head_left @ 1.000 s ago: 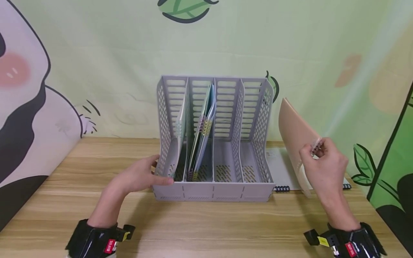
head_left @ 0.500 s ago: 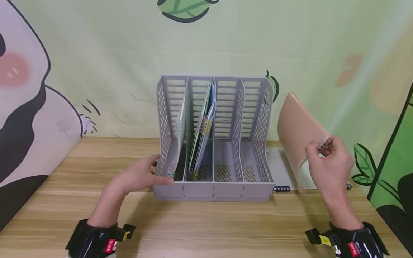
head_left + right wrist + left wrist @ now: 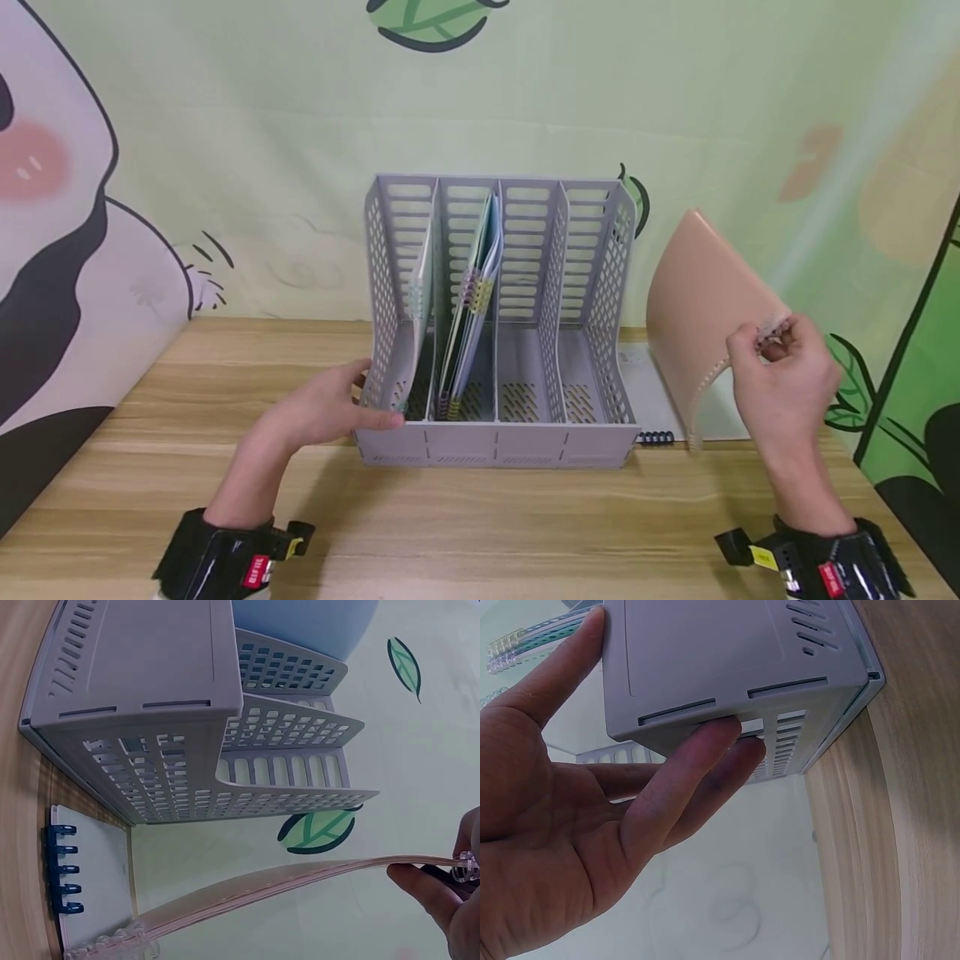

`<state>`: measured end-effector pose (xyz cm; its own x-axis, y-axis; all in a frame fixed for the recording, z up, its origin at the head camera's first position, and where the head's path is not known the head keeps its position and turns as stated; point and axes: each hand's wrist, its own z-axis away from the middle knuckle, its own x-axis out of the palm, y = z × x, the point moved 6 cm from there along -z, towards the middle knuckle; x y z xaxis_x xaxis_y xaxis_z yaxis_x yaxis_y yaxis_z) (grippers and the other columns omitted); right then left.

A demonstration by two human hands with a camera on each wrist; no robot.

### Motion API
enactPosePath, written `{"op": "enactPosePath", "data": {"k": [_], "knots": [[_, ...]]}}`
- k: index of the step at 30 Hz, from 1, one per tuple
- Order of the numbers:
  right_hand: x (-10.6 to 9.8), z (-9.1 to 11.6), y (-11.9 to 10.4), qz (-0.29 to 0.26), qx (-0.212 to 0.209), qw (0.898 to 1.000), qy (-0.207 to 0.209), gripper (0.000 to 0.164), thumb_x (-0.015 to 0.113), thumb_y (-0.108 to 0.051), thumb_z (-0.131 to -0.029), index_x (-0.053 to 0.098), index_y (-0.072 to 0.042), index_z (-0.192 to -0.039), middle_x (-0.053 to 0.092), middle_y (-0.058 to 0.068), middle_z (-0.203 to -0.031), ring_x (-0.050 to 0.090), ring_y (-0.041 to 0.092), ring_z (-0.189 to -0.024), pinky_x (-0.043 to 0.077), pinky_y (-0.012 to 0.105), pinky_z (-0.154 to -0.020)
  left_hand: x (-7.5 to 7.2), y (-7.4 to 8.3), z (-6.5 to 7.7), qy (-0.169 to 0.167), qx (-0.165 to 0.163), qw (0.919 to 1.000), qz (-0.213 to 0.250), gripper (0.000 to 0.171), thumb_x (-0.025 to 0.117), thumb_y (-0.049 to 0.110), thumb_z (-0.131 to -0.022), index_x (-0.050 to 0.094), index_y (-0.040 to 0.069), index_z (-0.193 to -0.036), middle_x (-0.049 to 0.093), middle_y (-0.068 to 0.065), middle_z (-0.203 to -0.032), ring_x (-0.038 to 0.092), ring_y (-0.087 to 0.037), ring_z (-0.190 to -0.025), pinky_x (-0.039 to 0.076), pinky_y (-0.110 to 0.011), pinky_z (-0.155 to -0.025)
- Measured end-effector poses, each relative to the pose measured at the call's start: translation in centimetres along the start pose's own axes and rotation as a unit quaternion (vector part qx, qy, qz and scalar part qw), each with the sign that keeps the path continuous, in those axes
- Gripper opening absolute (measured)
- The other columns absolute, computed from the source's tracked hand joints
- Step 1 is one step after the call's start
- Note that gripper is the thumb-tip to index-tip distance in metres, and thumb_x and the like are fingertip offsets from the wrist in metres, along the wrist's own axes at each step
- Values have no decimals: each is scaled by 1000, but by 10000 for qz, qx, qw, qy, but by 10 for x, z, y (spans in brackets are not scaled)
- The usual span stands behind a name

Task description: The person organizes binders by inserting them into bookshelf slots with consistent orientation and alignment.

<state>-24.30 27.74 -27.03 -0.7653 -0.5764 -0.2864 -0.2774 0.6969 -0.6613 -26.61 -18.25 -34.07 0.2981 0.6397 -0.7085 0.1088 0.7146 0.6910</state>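
Observation:
A grey file rack [image 3: 525, 446] with upright dividers stands on the table. My left hand [image 3: 318, 404] holds its front left corner. In the left wrist view, the thumb [image 3: 574, 656] lies along the front edge and curled fingers touch the perforated side. To the right of the rack, a peach loose-leaf notebook [image 3: 705, 300] is raised and bowed, its lower end hanging down. My right hand [image 3: 787, 375] pinches the upper end of its clear ring binding [image 3: 466, 866]. Parts of the right fingers are hidden in the head view.
Thin notebooks lean in the rack: a pale one [image 3: 422, 317] in the leftmost slot, and several with coloured rings [image 3: 474, 296] in the second. Under the raised notebook lies a whitish notebook [image 3: 648, 387] with dark rings. A printed cloth [image 3: 300, 150] hangs behind the table.
My right hand has moved right and slightly up with the peach notebook, which now shows more of its cover and bows more. The left hand and rack have stayed put.

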Motion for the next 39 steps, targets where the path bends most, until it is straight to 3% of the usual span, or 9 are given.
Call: {"op": "enactPosePath", "data": {"k": [20, 31, 39], "knots": [[-6, -7, 4, 338, -249, 9991, -100, 28, 60, -15, -91, 63, 8, -106, 68, 18, -102, 44, -33, -77, 41, 0, -67, -1, 0, -1, 65, 23, 9998, -175, 89, 80, 45, -79, 40, -2, -143, 59, -16, -117, 61, -27, -100, 50, -36, -77], [-12, -10, 9, 267, -386, 9984, 312, 11, 61, -6, -88, 59, 3, -93, 69, 17, -90, 46, -31, -77, 37, 1, -61, 0, 0, 0, 31, 27, 9999, -103, 92, 80, 44, -80, 37, -4, -145, 59, -17, -117, 62, -27, -98, 51, -35, -75], [-15, -14, 14, 315, -216, 9989, 263, 10, 60, -10, -90, 56, -2, -94, 64, 9, -86, 46, -31, -75, 38, 1, -61, 0, 0, 0, 35, 39, 9999, -95, 92, 80, 45, -79, 37, -4, -145, 59, -17, -117, 62, -27, -99, 51, -35, -76]]}}
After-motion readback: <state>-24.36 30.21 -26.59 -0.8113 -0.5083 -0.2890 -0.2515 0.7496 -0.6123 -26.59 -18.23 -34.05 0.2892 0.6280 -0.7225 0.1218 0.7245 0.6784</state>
